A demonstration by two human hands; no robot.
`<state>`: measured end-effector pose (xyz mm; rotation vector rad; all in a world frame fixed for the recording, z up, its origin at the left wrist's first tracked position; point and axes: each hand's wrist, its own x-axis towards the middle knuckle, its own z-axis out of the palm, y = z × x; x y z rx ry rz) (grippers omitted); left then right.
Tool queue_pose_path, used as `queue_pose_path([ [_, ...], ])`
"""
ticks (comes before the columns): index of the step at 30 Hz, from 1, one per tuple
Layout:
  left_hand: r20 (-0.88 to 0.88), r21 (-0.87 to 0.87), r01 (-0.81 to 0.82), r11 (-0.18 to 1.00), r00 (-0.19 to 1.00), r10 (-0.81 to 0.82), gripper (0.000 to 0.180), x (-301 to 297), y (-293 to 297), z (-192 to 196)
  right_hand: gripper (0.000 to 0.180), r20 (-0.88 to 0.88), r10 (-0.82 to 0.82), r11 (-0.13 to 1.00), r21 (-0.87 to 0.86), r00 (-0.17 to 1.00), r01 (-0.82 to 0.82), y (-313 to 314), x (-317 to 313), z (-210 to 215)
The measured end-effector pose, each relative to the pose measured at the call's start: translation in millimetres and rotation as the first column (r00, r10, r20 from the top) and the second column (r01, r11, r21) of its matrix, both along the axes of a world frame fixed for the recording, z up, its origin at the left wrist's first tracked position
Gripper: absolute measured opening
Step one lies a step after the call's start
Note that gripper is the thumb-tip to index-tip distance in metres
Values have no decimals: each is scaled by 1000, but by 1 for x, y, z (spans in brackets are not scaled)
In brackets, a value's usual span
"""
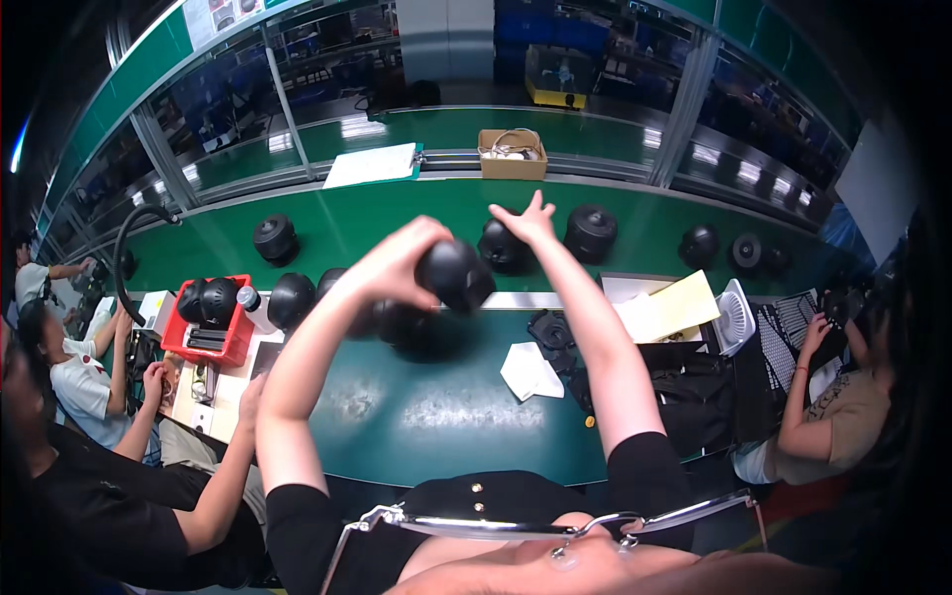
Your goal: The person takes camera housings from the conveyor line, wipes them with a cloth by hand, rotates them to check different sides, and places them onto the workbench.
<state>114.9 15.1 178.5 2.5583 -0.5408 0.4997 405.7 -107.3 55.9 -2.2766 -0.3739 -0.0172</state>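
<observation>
My left hand (409, 260) is closed round a black, rounded, dome-like housing (458, 278), held up over the near edge of the green belt. My right hand (534, 220) reaches out over the belt with its fingers spread. Just beside it stands a similar black housing (501, 244); whether the palm touches it I cannot tell. To the right of that hand sits a wider black housing (592, 234). Below my left hand, more black rounded housings (416, 332) stand blurred and partly hidden by my arm.
A white sheet (533, 373) and black parts (551, 331) lie on the green table (426, 416). Left stands a red bin (241, 337) of housings; right, a yellow folder (684, 309) and white basket (735, 317). A cardboard box (513, 169) stands behind. People work on both sides.
</observation>
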Motion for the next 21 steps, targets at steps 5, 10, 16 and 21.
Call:
queue_pose_path([
  [5, -346, 350, 223, 910, 933, -95, 79, -78, -46, -30, 124, -264, -89, 983, 132, 960, 127, 26, -28, -15],
  [10, -320, 584, 145, 799, 945, 62, 88, -119, -25, -51, 99, 109, 109, 911, 386, 988, -143, -15, -74, -5],
  [16, -286, 37, -74, 997, 955, 81, 102, -92, -33, -47, 74, 557, 324, 772, 311, 765, -554, -93, -167, 29],
  [21, -24, -328, -313, 891, 946, 324, 104, -28, -103, -74, 79, 585, 385, 748, 255, 714, -612, -141, -220, 29],
])
